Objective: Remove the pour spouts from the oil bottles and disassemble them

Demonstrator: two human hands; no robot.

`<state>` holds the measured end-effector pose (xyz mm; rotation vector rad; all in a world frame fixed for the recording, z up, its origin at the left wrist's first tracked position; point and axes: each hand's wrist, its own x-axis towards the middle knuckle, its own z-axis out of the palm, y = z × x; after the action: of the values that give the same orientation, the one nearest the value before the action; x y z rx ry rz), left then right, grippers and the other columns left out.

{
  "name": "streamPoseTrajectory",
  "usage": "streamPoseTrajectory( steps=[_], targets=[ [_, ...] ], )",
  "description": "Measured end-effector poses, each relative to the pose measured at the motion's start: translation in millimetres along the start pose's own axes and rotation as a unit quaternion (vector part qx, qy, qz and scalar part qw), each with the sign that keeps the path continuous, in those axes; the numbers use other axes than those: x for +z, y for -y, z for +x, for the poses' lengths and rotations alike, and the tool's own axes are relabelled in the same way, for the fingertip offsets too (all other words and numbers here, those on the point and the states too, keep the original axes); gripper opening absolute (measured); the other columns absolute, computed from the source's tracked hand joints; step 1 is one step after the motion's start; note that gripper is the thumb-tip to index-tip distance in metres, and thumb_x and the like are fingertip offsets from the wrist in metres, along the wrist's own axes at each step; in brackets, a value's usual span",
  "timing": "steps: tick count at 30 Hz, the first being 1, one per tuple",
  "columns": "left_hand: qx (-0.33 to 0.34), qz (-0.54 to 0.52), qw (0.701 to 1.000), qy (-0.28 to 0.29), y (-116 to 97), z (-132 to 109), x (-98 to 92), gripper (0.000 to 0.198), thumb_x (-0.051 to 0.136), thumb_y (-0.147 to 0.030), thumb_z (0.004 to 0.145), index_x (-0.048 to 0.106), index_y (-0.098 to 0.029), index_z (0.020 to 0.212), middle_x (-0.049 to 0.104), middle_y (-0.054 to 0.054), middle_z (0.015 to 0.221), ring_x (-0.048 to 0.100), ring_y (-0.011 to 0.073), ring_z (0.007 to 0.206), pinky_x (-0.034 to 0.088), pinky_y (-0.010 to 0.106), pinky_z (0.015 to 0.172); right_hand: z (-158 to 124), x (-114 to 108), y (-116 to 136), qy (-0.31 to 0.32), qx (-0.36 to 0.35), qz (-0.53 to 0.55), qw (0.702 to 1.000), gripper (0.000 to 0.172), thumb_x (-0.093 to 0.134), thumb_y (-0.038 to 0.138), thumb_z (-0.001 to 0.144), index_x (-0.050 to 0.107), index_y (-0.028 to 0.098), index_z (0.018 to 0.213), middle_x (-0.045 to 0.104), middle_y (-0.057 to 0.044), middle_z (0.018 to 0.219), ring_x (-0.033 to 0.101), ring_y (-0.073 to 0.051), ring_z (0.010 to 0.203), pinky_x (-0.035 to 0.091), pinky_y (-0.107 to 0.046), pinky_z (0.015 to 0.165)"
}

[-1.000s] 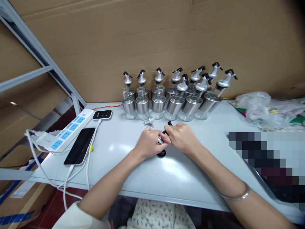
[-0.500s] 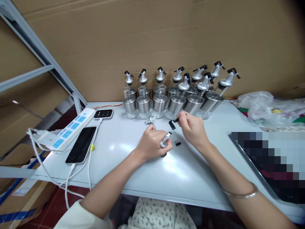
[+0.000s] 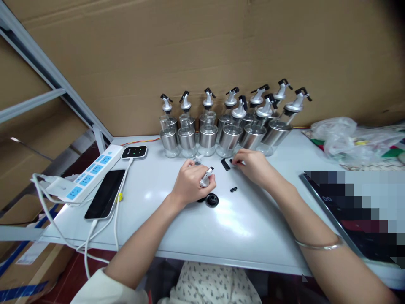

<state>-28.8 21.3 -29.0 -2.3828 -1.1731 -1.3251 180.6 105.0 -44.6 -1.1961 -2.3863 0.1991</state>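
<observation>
My left hand [image 3: 192, 182] is closed around a silver pourer spout [image 3: 206, 177] with a black tip, held upright over the table. Beside its lower edge lies a round black ringed stopper [image 3: 211, 200]. My right hand [image 3: 253, 166] is low over the table with thumb and fingers pinched at a small black plastic piece [image 3: 231, 161], mostly hidden by the fingertips. Just left of it lies a black lever [image 3: 225, 164]. Tiny black parts [image 3: 233, 189] rest nearer to me. Small clear or silvery parts [image 3: 199, 158] lie behind my left hand.
Glass-and-steel bottles [image 3: 208, 136], most with pourer spouts, stand along the cardboard backing. At left are a power strip [image 3: 91, 173], a phone [image 3: 105, 194], a small device [image 3: 134, 152] and white cables. Plastic bags [image 3: 335, 135] and a dark-screened panel [image 3: 319, 202] are at right.
My left hand has moved slightly left with the spout, and the round black stopper shows beside it. My right hand has lowered with the black piece; the lever on the table stays.
</observation>
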Motion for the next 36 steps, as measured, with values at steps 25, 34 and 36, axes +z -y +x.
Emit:
streamPoseTrajectory(
  steps=[25,34,36],
  targets=[
    [0.008,0.017,1.000,0.006,-1,2,-2.9,0.027,0.049,-0.017,0.078,0.033,-0.020,0.057,0.040,-0.008,0.047,0.029,0.0080,0.044,0.036,0.028,0.061,0,9,13,0.046,-0.045,-0.001,0.998,0.037,0.038,0.006,0.080,0.070,0.014,0.097,0.068,-0.013,0.101,0.059,-0.027,0.092,0.049,-0.042,0.082],
    [0.009,0.022,1.000,0.012,1,1,-2.9,0.026,0.049,-0.018,0.079,0.035,-0.020,0.058,0.042,-0.007,0.048,0.032,0.0080,0.044,0.038,0.028,0.064,-1,13,15,0.053,-0.031,-0.035,0.998,0.035,0.041,0.013,0.084,0.067,0.009,0.107,0.063,-0.016,0.104,0.055,-0.029,0.097,0.047,-0.043,0.086],
    [0.007,0.024,1.000,0.014,0,2,-3.2,0.026,0.049,-0.018,0.079,0.035,-0.020,0.057,0.042,-0.007,0.048,0.031,0.0079,0.044,0.038,0.028,0.064,-2,13,15,0.048,-0.032,-0.039,0.998,0.034,0.041,0.015,0.084,0.067,0.010,0.106,0.063,-0.015,0.104,0.054,-0.029,0.098,0.047,-0.043,0.086]
  ],
)
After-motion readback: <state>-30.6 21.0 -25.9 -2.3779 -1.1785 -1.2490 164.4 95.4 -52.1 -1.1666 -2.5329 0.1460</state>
